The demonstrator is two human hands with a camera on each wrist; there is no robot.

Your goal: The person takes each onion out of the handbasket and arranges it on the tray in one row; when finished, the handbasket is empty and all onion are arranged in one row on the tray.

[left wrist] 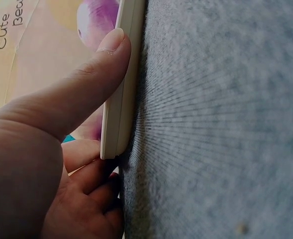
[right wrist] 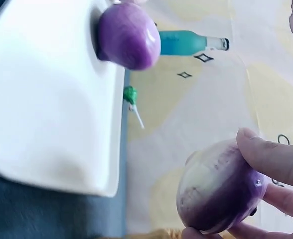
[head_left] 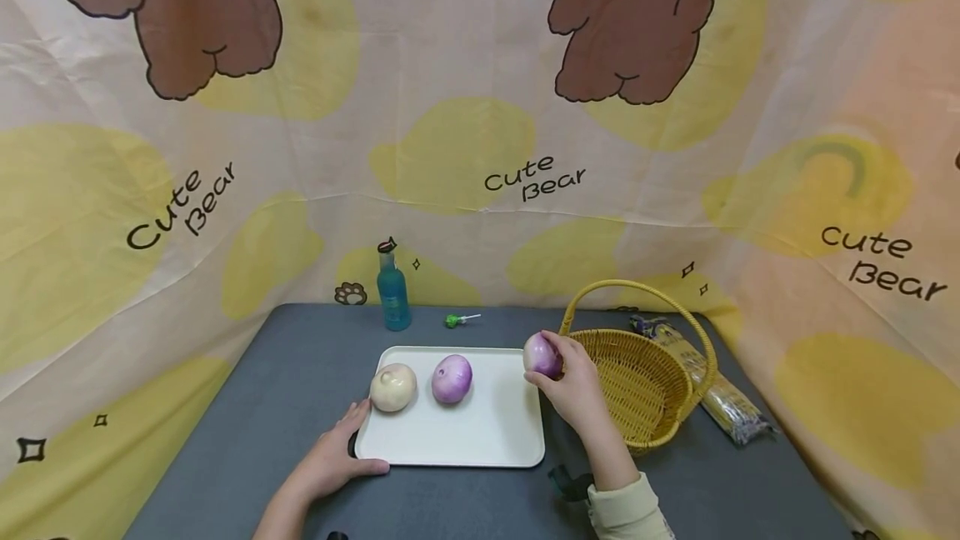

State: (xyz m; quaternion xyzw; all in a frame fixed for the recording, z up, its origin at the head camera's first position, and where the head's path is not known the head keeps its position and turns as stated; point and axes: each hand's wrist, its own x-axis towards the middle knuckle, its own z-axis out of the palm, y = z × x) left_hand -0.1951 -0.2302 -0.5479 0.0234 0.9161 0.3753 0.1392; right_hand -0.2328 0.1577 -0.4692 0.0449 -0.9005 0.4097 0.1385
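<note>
My right hand [head_left: 576,380] grips a purple-and-white onion [right wrist: 221,191] between thumb and fingers, in the air over the tray's right edge and beside the basket. A white tray [head_left: 480,440] lies on the table. On it sit a white onion [head_left: 393,387] at the left and a purple onion [head_left: 452,379] near the middle. My left hand [head_left: 333,452] holds the tray's near left corner. In the left wrist view its thumb [left wrist: 106,55] lies against the tray's front edge, while the fingers [left wrist: 94,194] bend round the corner.
A yellow wicker basket [head_left: 633,386] with a tall handle stands right of the tray. Beyond it lies a long clear-wrapped packet [head_left: 712,386]. A blue bottle [head_left: 393,294] and a green lollipop [head_left: 452,321] are behind the tray. A bear-print cloth [head_left: 450,157] hangs around the grey table [head_left: 277,390].
</note>
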